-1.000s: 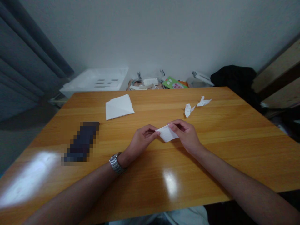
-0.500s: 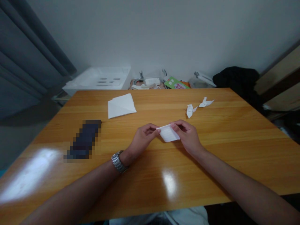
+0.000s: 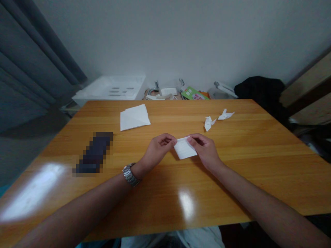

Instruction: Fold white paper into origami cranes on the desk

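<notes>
A small folded piece of white paper (image 3: 185,149) is held up between my two hands, above the middle of the table. My left hand (image 3: 160,148), with a metal watch on its wrist, pinches the paper's upper left corner between thumb and fingers. On the other side, my right hand (image 3: 204,147) grips the upper right edge, its thumb pressed on the near face. The fingers behind the paper are partly hidden. Beyond my right hand lie two folded paper birds, a nearer one (image 3: 209,123) and a farther one (image 3: 226,114).
White paper sheets (image 3: 135,117) lie at the back left of the wooden table (image 3: 155,203). A pixelated dark object (image 3: 95,153) rests on the left. Past the far edge are a white foam tray (image 3: 111,86), a green booklet (image 3: 193,93) and a black cloth-like heap (image 3: 260,88).
The paper's free lower edge has tipped slightly down toward me, showing more of its face. Both hands keep their hold, and the whole view has shifted a little.
</notes>
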The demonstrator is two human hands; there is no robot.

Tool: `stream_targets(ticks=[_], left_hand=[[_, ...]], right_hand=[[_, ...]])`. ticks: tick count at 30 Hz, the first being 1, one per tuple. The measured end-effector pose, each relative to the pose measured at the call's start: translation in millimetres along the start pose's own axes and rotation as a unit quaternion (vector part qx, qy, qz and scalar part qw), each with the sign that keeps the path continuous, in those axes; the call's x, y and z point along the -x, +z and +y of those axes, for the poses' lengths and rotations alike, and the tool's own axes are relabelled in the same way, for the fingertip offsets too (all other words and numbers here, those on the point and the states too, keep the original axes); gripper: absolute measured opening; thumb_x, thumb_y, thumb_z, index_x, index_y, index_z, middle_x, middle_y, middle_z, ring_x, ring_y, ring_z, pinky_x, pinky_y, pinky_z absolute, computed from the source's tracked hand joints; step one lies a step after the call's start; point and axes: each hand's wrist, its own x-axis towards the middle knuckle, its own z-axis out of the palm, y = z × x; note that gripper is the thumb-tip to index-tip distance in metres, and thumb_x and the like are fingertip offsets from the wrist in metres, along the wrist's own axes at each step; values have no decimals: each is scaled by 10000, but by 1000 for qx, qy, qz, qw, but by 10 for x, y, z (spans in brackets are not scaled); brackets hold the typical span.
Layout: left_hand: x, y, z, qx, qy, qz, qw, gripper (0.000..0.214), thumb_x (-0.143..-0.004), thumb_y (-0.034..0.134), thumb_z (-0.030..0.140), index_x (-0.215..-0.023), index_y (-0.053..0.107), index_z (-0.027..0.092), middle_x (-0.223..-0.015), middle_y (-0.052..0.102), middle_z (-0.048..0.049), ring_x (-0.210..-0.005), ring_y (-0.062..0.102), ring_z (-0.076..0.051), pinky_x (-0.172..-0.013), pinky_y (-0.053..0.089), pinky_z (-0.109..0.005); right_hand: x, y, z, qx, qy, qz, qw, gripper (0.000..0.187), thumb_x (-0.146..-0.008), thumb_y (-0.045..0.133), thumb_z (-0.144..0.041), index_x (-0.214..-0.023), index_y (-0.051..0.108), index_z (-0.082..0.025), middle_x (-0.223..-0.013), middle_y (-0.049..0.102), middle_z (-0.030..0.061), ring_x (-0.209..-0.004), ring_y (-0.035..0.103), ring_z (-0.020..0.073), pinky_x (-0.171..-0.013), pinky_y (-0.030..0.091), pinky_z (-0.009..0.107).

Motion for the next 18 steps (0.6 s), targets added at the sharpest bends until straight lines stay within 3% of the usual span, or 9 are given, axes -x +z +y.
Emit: stream_targets(ticks=[6, 18], left_hand=[[-10, 36, -94, -18, 21, 29, 999, 225, -869, 724, 375, -875, 696, 152, -832, 703, -34, -759, 636, -137, -699, 507, -233], [6, -8, -90, -72, 31, 8, 997, 217, -874, 708, 376, -884, 706, 160, -866, 737, -49, -782, 677, -159, -747, 560, -259]], right_hand=[[-15, -14, 12, -7, 4, -10, 1000, 258, -803, 789, -451, -919, 773, -221, -892, 769, 38, -769, 681, 187, -710, 537, 300], [-25, -42, -33, 30, 12, -38, 999, 243, -820, 760, -438, -883, 752, -204, -863, 758, 38, -773, 671, 178, -716, 535, 294]])
